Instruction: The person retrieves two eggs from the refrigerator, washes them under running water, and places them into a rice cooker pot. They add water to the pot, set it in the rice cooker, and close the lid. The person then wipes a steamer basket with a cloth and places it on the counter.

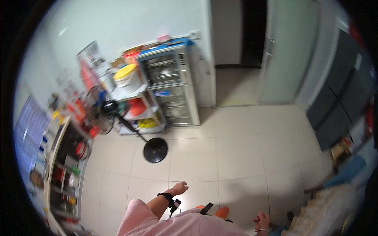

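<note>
My left hand (180, 188) hangs over the pale tiled floor (192, 159), its fingers curled and nothing visible in them. A black band (167, 198) with a dark device goes around that wrist. Low on the right, my right hand (262, 220) is also curled, blurred, with no object visible in it. A thin pale bracelet (261, 229) circles the right wrist. Between the hands are my pink shirt (189, 222) and orange shoes (222, 212). Beyond my left hand stands a black pedestal fan, its round base (155, 150) on the tiles.
Ahead, a glass-fronted dish cabinet (174, 88) adjoins a shelf rack (130, 96) bearing a yellow-lidded bucket (130, 81). A sliding door (285, 59) stands partly open. At left is a loaded counter (56, 150); at right, a dark grey refrigerator (333, 91) and stacked goods (322, 209).
</note>
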A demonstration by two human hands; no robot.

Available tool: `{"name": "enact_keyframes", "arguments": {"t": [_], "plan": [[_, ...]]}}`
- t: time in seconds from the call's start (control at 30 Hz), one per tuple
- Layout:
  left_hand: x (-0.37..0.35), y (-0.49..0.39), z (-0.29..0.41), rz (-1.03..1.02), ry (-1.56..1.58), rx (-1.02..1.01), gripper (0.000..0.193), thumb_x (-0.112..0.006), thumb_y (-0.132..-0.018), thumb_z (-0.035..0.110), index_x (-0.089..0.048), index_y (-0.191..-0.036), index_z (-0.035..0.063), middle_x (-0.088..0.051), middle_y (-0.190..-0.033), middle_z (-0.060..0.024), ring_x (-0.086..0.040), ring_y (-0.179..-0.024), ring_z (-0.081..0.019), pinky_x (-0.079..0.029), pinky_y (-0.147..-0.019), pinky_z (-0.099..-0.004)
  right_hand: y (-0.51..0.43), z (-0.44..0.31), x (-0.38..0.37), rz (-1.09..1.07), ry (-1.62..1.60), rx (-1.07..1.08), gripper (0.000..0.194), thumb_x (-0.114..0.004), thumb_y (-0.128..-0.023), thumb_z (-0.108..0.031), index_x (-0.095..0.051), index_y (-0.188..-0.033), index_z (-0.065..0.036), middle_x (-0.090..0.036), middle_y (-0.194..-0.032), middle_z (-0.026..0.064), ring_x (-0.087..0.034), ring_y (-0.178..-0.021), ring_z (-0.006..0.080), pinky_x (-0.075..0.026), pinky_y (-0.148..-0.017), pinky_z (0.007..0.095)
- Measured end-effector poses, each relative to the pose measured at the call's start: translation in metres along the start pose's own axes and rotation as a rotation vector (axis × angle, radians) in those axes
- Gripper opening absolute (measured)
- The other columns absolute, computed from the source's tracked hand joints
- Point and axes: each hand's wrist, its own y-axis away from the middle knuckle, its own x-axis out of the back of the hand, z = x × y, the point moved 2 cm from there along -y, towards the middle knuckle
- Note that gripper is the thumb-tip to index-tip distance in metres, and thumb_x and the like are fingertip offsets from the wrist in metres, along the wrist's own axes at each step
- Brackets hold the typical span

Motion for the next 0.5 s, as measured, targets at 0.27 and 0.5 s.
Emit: {"name": "enact_keyframes", "arguments": {"t": [0.27,0.5], "plan": [[-0.017,0.181,-0.133,0.313,0.152,0.482,0.035,-0.051,-0.084,0.031,-0.062,-0.092,-0.0004,-0.065,-0.079,-0.0174,-0.064,-0.073,-0.0294,-0.052,-0.069,-0.0392,-0.099,-0.060,-0.133,-0.445,0.115,0.005,0.011,-0.059,-0.088,-0.013,-0.052,-0.084,-0.005,-0.047,-0.062,-0.0003,-0.044,-0.050,0.0091,-0.042,-0.045,0.0286],[-0.061,0.290,-0.187,0.218,0.670,0.913,0.033,-0.050,-0.085,0.025,-0.061,-0.093,-0.0044,-0.062,-0.074,-0.0127,-0.063,-0.065,-0.0219,-0.052,-0.054,-0.0344,-0.037,-0.051,-0.283,-0.644,0.371,0.015,0.015,-0.059,-0.082,-0.013,-0.053,-0.070,-0.006,-0.047,-0.061,0.0026,-0.045,-0.052,0.0130,-0.041,-0.045,0.0296]]}}
